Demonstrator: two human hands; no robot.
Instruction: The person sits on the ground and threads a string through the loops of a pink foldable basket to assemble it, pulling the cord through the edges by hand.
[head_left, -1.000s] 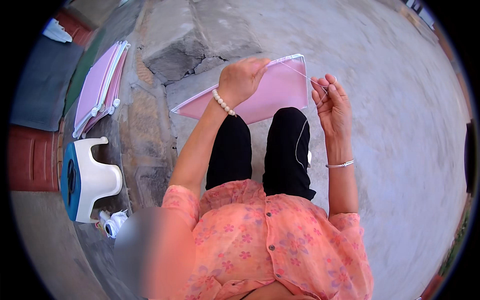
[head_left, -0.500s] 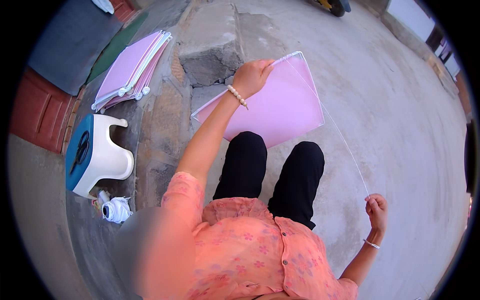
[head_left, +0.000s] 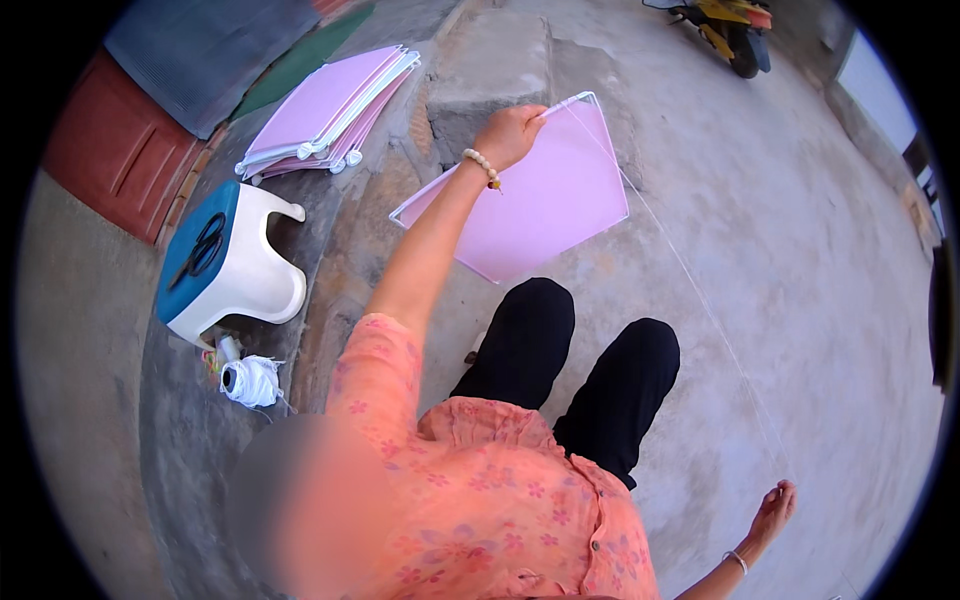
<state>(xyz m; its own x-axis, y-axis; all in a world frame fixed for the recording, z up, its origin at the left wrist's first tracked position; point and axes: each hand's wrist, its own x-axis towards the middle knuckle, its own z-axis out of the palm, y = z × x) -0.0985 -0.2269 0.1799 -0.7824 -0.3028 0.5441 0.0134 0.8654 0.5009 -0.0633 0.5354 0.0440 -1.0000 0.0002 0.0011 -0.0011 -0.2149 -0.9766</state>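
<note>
You're mid-stitch: your left hand (head_left: pixel 510 135) grips the pink panel (head_left: pixel 530 205) at 12 o'clock, your right hand (head_left: pixel 773 512) pinches the taut thread (head_left: pixel 700 300) at 4 o'clock; next, return the thread to the rim.

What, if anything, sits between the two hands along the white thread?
Nothing visible does. The thin white thread runs clear from the left hand on the pink framed panel to the right hand, crossing only bare concrete.

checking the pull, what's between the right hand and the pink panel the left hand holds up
In the head view a thin white thread runs taut from the pink panel, gripped by the left hand, to the right hand, over bare concrete floor.
</note>
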